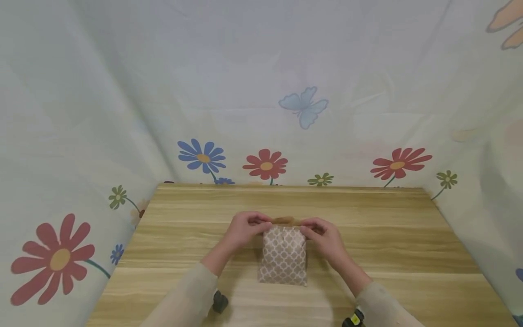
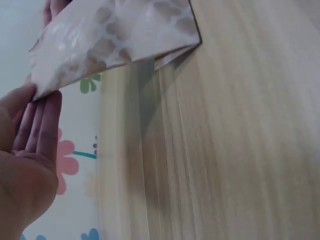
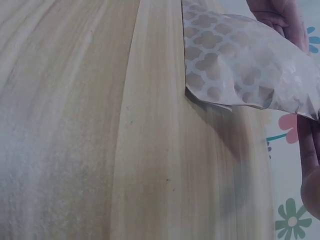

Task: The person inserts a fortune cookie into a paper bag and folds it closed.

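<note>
A small paper bag [image 1: 283, 256] with a beige and white lattice print lies at the middle of the wooden table, its bottom edge toward me. Its top edge shows a plain brown strip [image 1: 286, 221]. My left hand [image 1: 244, 230] pinches the top left corner between thumb and fingers. At the opposite corner my right hand [image 1: 327, 240] pinches the paper in the same way. Both wrist views show the bag's top end lifted off the tabletop, with a shadow under it. In the left wrist view the bag [image 2: 115, 37] has a folded flap at its lower corner.
The wooden table [image 1: 184, 204] spreads around the bag on all sides. A pale cloth [image 1: 245, 91] printed with flowers and a butterfly hangs behind and beside it. Black wrist devices, one at the left sleeve [image 1: 219, 302] and one at the right [image 1: 353, 318], show low in the head view.
</note>
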Demonstrator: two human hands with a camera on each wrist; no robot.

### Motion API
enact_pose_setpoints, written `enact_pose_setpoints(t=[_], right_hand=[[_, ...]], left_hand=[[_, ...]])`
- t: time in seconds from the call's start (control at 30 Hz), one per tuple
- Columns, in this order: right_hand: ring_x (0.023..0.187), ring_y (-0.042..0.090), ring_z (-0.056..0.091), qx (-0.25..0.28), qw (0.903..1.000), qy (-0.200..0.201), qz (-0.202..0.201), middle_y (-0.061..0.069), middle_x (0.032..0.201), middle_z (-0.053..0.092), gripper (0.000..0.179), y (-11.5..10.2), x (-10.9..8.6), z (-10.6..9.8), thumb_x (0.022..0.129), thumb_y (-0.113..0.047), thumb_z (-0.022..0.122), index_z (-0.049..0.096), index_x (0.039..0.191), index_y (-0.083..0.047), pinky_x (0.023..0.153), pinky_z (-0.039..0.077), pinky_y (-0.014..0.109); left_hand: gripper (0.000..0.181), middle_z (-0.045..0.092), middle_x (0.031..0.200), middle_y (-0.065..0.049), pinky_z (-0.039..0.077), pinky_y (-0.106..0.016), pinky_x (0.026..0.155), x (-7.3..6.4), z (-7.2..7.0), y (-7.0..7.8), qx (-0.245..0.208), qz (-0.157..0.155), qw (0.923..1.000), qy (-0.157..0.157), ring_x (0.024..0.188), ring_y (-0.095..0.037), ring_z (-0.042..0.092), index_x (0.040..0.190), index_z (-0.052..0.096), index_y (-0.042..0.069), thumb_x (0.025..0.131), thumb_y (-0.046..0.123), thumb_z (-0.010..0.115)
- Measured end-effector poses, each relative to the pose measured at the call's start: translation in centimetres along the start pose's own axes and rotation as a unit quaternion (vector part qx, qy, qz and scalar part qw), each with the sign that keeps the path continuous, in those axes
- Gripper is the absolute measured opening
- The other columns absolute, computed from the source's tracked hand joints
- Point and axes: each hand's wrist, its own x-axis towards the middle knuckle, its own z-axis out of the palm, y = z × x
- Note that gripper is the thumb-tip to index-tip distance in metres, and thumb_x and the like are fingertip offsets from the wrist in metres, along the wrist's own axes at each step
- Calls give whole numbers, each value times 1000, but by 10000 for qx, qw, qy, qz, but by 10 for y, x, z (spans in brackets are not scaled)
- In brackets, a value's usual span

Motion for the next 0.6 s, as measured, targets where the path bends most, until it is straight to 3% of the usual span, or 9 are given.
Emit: enact_pose_setpoints(t=[0.17,0.33,0.6], right_hand=[[93,14,68,-1,10000,35,31,9,103,72,24,3,-1,-1,98,-7,77,74,120,3,84,59,23],[92,13,66,284,9996,8,83,10,102,70,25,6,-1,-1,99,-5,75,73,121,6,84,58,23],[94,12,66,454,9988,29,186,4,101,70,24,10,1,-2,99,-1,73,71,121,9,87,60,26]], left_hand=[[14,79,98,-1,63,-42,82,0,-2,-5,214,26,9998,50,87,-17,73,107,81,11,97,20,82],[12,79,100,-6,65,-44,83,-1,-2,-11,-91,104,9999,18,88,-19,76,108,79,6,98,13,80],[13,79,106,-10,65,-37,82,-1,-3,-17,-263,260,9992,-135,92,-20,76,113,78,3,100,6,75]])
